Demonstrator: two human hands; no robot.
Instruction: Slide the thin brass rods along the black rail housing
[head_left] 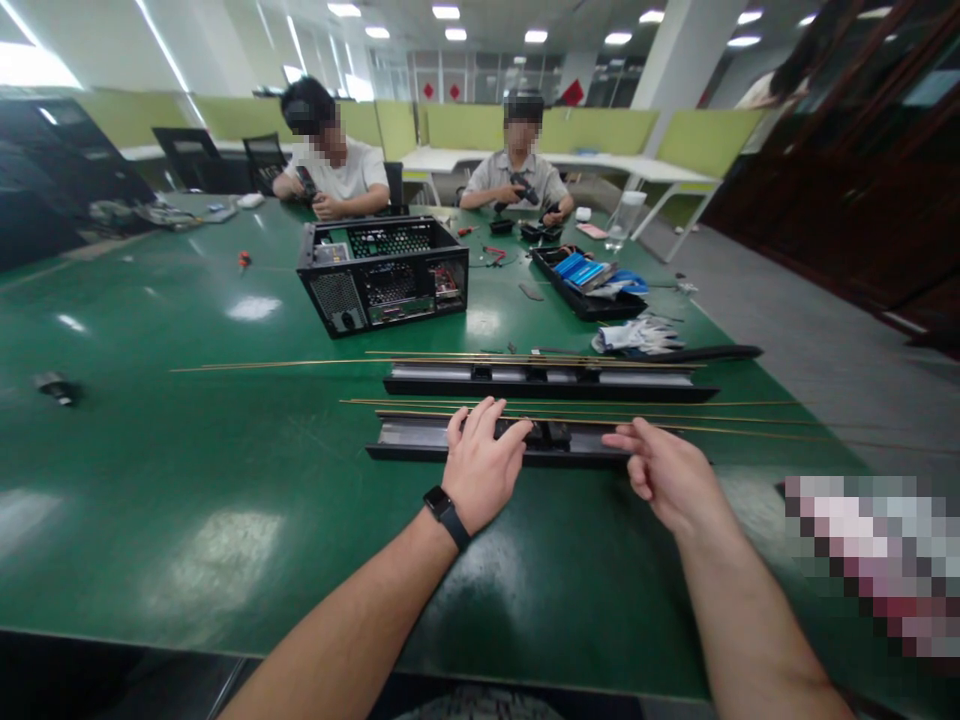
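My left hand [486,458], with a black watch [448,517] on its wrist, rests over the nearer black channel-shaped bar [412,453]. Its fingers are spread, next to dark blocks [555,434] sitting inside the channel. Toward that bar's right end, my right hand [671,475] has a finger stretched out to the left and others half curled; nothing shows in it. Several thin brass-coloured rods [420,403] run lengthwise along the bar and pass behind my hands. A similar black bar [630,387] lies beyond, with more rods [285,365] along it.
An open black computer case [382,275] stands past the bars. Right of it are a black tray [589,285] of blue items and white gloves [641,337]. Two people sit across the green table [187,450], handling dark tools. A small dark part [58,388] lies far left.
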